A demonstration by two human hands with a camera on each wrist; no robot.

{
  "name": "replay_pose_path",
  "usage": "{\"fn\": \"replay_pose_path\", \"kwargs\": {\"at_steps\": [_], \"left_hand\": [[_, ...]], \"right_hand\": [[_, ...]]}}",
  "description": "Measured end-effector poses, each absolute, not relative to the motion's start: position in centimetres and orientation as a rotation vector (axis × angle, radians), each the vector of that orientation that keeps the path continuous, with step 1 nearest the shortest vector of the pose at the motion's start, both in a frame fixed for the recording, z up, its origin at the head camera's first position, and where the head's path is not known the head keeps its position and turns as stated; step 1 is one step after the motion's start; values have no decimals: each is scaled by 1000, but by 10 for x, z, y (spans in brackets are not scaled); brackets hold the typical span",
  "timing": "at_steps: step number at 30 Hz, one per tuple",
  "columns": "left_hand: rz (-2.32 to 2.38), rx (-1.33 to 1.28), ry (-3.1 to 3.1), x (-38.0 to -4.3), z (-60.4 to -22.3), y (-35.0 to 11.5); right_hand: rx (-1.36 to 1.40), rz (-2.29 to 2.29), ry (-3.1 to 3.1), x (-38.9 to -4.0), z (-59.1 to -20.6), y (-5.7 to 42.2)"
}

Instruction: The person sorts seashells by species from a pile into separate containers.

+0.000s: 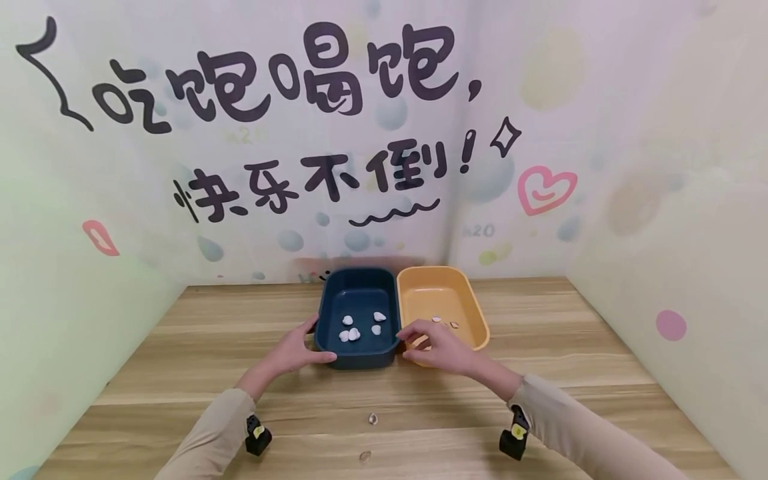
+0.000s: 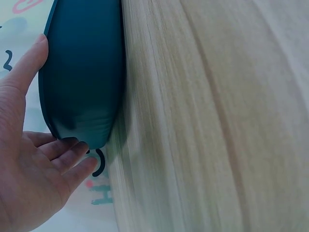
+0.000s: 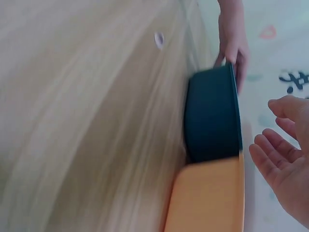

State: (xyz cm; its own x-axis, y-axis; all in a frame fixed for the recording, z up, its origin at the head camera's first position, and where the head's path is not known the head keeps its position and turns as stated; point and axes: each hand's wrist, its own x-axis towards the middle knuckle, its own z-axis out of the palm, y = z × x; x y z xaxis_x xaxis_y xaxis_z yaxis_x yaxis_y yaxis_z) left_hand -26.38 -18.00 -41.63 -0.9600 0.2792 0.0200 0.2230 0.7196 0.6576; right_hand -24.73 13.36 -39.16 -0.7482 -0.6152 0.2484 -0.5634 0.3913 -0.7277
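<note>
My left hand (image 1: 292, 350) holds the front left corner of a dark blue plastic bin (image 1: 360, 361), thumb at the front rim and fingers along the left side. Several small white shells (image 1: 354, 334) lie on its floor. Right beside it stands a yellow-orange bin (image 1: 474, 300), with a few small shell-like pieces (image 1: 436, 319) inside, partly hidden by my right hand (image 1: 441, 347). That hand hovers over the front left corner of the yellow-orange bin, near where the bins meet. Its fingers are loosely bent, with nothing between them in the right wrist view.
Two small shell-like pieces, a nearer one (image 1: 365, 457) and a farther one (image 1: 373, 419), lie on the wood-grain table (image 1: 240, 313) in front of the bins. A printed curtain wall (image 1: 270, 253) rises behind the bins, with pale walls at both sides.
</note>
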Motion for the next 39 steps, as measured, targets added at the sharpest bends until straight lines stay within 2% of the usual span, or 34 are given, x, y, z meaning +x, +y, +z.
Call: {"fn": "replay_pose_path", "kwargs": {"at_steps": [9, 19, 39], "left_hand": [[1068, 402, 2840, -264, -417, -180], [1061, 403, 2836, -264, -417, -180], [1139, 405, 2774, -264, -417, -180]], "right_hand": [[-1108, -1266, 2365, -227, -396, 103], [-1150, -1120, 2231, -222, -414, 83], [-1487, -687, 2342, -220, -438, 70]]}}
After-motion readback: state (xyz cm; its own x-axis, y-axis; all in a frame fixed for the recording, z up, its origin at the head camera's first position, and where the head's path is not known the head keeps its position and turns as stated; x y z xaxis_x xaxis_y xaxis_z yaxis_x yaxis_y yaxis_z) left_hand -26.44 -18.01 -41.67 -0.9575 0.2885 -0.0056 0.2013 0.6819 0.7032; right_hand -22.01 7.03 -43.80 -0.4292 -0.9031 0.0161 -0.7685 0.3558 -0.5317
